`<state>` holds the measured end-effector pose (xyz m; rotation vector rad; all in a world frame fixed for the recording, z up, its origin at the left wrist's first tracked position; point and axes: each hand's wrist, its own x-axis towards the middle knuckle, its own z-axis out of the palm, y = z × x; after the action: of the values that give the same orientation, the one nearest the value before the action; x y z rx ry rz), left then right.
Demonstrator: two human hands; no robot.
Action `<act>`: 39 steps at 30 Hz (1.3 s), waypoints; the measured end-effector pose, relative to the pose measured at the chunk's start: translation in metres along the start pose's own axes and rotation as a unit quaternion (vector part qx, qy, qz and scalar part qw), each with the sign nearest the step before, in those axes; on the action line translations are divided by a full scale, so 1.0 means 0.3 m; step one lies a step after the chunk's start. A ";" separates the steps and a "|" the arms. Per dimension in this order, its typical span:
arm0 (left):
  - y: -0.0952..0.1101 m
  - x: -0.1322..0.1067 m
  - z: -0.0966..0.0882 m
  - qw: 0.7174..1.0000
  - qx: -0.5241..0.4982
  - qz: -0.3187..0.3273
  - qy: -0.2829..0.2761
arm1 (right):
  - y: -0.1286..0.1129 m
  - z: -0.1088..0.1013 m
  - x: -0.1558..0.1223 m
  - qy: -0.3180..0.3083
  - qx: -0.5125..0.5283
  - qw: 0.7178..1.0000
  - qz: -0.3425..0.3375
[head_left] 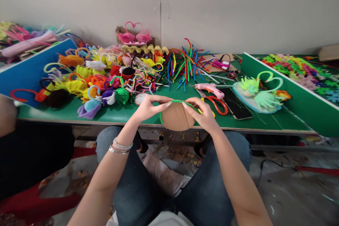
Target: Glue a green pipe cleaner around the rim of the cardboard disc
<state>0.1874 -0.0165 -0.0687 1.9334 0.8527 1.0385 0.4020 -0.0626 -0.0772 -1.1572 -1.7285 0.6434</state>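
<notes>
A round brown cardboard disc [177, 118] is held between my two hands at the table's front edge. Along its upper rim runs a green pipe cleaner [160, 117], whose end hangs at the left side. My left hand [153, 107] pinches the rim and pipe cleaner at the upper left, thumb on the near face. On the upper right, my right hand [203, 113] grips the same rim with thumb and fingers. Orange-handled scissors [218, 104] lie just beyond my right hand, beside a pink glue gun [212, 89]. Yellow handles show partly behind that hand.
A black phone [236, 104] and a round base with two green pipe-cleaner swans [258, 93] lie right. Many coloured swans [87, 81] pile up left. Loose pipe cleaners [185, 65] spread at the back. Blue [29, 74] and green [288, 95] dividers stand either side. Someone's arm [6, 116] is at far left.
</notes>
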 end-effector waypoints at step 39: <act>-0.026 0.008 0.015 0.996 -0.076 -0.046 0.020 | 0.009 0.010 -0.005 0.019 0.068 0.996 0.063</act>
<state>0.1909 -0.0120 -0.0761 1.7367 0.8521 1.0583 0.4007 -0.0625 -0.0811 -1.1814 -1.5634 0.7975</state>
